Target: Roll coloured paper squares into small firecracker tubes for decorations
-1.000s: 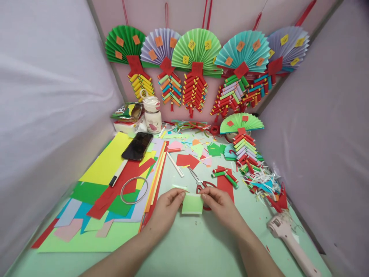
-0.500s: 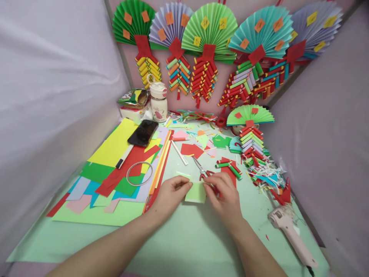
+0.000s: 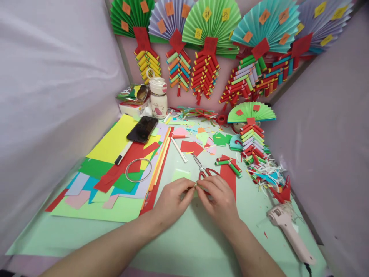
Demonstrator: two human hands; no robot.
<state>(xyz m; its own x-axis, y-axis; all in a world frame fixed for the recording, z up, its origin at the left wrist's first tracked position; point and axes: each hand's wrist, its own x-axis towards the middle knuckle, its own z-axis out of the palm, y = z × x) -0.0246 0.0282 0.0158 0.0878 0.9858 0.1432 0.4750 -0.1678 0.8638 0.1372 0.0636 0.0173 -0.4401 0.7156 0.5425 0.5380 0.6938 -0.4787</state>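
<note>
Where hands (image 3: 174,196) (image 3: 221,195) meet, pale-green paper (image 3: 196,185) shows, mostly hidden.

Free: near tabletop (image 3: 198,242) | blocked ahead: scissors (image 3: 203,169) | left: paper sheets (image 3: 96,168) | right: glue gun (image 3: 290,232)

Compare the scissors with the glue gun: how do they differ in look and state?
The scissors have red handles and metal blades; the glue gun is pale pink. The scissors are partly hidden by the right hand; the glue gun lies in open view. Both rest on the pale green table.
</note>
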